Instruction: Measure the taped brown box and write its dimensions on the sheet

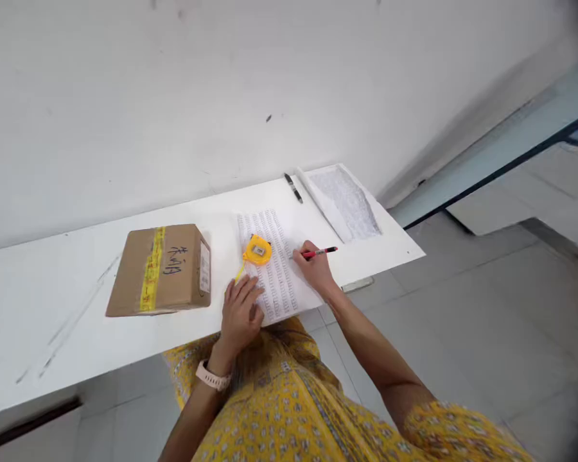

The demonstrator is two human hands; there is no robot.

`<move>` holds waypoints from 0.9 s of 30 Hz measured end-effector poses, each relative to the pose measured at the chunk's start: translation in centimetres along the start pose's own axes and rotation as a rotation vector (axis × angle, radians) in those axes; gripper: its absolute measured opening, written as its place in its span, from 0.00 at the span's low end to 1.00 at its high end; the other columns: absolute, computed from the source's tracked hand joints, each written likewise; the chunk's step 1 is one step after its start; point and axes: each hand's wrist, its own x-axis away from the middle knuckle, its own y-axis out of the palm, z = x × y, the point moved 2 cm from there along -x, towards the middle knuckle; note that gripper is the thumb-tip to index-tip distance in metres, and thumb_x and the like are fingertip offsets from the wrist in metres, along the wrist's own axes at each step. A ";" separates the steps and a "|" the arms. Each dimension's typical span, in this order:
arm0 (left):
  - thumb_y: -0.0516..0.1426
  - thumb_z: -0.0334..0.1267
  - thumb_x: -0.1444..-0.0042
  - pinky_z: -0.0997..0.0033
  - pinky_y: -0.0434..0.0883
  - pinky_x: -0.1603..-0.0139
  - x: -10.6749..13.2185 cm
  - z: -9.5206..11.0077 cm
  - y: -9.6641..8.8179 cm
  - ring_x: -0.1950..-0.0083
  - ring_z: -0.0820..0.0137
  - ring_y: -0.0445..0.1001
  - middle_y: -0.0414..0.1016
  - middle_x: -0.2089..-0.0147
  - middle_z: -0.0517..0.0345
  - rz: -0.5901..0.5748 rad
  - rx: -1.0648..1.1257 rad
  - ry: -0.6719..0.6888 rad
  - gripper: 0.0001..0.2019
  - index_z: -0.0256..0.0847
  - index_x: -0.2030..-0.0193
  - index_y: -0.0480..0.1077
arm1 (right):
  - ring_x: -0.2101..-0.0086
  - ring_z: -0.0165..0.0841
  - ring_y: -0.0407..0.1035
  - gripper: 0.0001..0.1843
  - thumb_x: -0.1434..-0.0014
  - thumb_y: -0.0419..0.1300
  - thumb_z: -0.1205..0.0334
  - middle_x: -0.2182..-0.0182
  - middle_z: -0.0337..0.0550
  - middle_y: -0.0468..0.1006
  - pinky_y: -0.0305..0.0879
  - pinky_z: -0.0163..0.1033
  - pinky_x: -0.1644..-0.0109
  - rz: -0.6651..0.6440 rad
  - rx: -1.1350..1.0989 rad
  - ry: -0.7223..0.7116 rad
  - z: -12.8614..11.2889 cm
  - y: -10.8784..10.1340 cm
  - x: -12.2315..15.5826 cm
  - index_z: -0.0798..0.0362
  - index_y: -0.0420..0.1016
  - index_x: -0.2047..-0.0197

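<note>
Yellow patterned clothing [279,414] sits nearest, before a white table [38,289] bearing a cardboard box [182,282] and a printed sheet [282,289]. On the sheet rests the left hand [241,312], fingers slightly apart; just beyond them lies a yellow tape measure [257,251], closer to them than to the right hand [315,269], whose fingers clamp a red pen [320,252] crosswise, writing end leftward over the sheet.

The right hand [313,268] grips a red pen [318,253] over a printed sheet [278,289] on the white counter [67,273], while the left hand [242,311] rests at the sheet's lower left, its fingertips near the yellow blade of a tape measure [257,258] sitting on the sheet. Left of them stands a taped cardboard box [180,282]; toward the wall lie a black pen [293,188] and grey-patterned paper [349,202].
</note>
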 end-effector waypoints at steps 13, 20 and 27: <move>0.53 0.27 0.46 0.43 0.58 0.30 -0.1 0.1 -0.2 0.33 0.56 0.67 0.75 0.39 0.48 0.014 0.009 -0.007 0.18 0.41 0.48 0.72 | 0.77 0.27 0.49 0.17 0.47 0.58 0.60 0.81 0.29 0.53 0.46 0.37 0.71 -0.020 -0.077 0.086 -0.2 0.1 0.4 0.48 0.52 0.79; 0.53 0.27 0.45 0.42 0.58 0.30 -0.2 0.1 -0.2 0.34 0.56 0.67 0.75 0.39 0.47 0.002 0.006 -0.004 0.18 0.40 0.48 0.71 | 0.76 0.28 0.50 0.16 0.45 0.58 0.59 0.81 0.30 0.54 0.48 0.37 0.70 0.005 -0.053 0.090 -0.3 -0.2 0.5 0.49 0.53 0.78; 0.54 0.27 0.46 0.43 0.58 0.30 -0.2 0.2 -0.2 0.34 0.56 0.67 0.75 0.39 0.47 0.017 0.010 0.001 0.18 0.40 0.48 0.72 | 0.76 0.28 0.50 0.17 0.45 0.58 0.59 0.81 0.30 0.53 0.47 0.37 0.71 -0.015 -0.041 0.101 -0.4 -0.2 0.5 0.49 0.53 0.78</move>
